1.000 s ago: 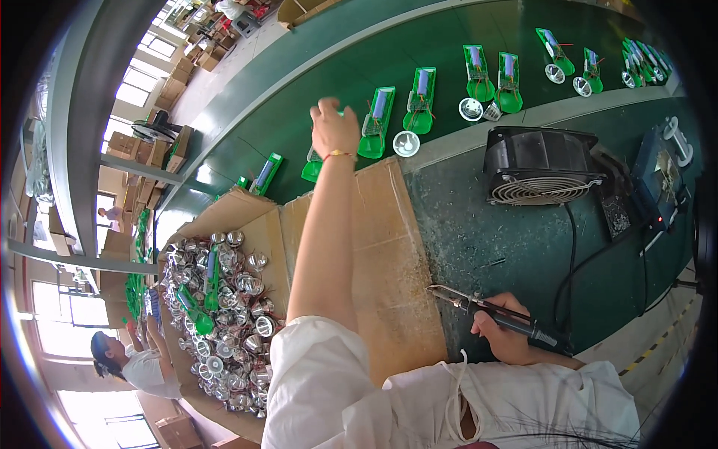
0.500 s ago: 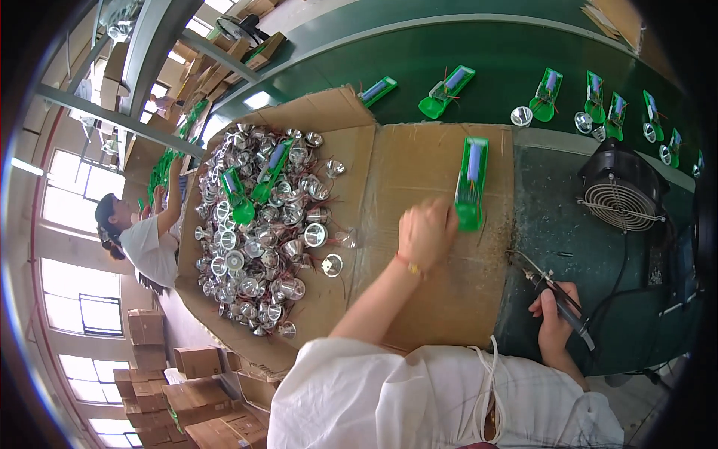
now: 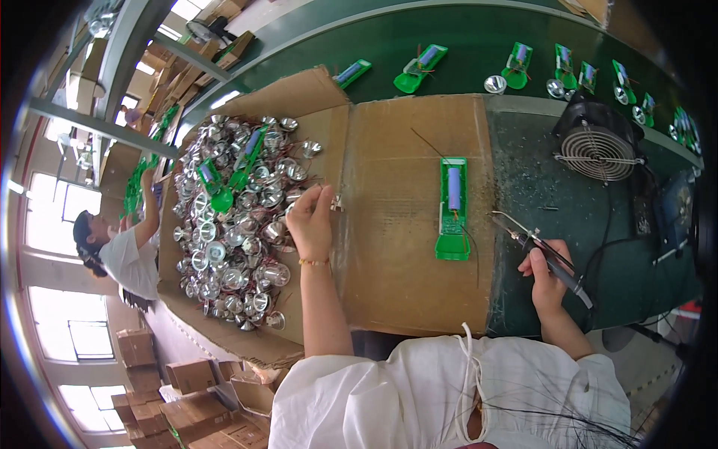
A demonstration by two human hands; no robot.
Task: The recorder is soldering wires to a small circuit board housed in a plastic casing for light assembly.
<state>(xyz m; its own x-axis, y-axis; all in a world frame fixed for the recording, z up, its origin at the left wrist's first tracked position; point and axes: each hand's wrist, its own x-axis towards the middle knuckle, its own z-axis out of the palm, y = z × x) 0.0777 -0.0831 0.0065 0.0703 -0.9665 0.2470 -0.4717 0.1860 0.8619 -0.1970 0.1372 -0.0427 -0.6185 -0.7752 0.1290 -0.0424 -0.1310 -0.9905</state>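
My left hand [image 3: 309,224] is over the right side of the reflector heap, its fingers pinched together. A small silvery lamp reflector [image 3: 336,203] is at its fingertips and seems to hang from them; the exact grip is partly hidden. In my right hand [image 3: 546,282] is a soldering iron [image 3: 566,276] with a black handle and a thin metal guide, its tip pointing up and left. Between my hands a green plastic lamp housing [image 3: 452,246] lies on the cardboard. It holds a purple cylindrical battery [image 3: 454,188], a small circuit board and loose dark wires.
A cardboard box [image 3: 323,123] at left holds many silvery reflectors [image 3: 215,252] and two green housings. Several housings line the green conveyor [image 3: 471,56]. A black fan [image 3: 598,153] stands at right. Another person [image 3: 127,258] works at far left.
My left hand has moved left, away from the green housing to the reflectors. The housing's wires are now spread out. The right hand keeps hold of the soldering iron. The view has shifted slightly.
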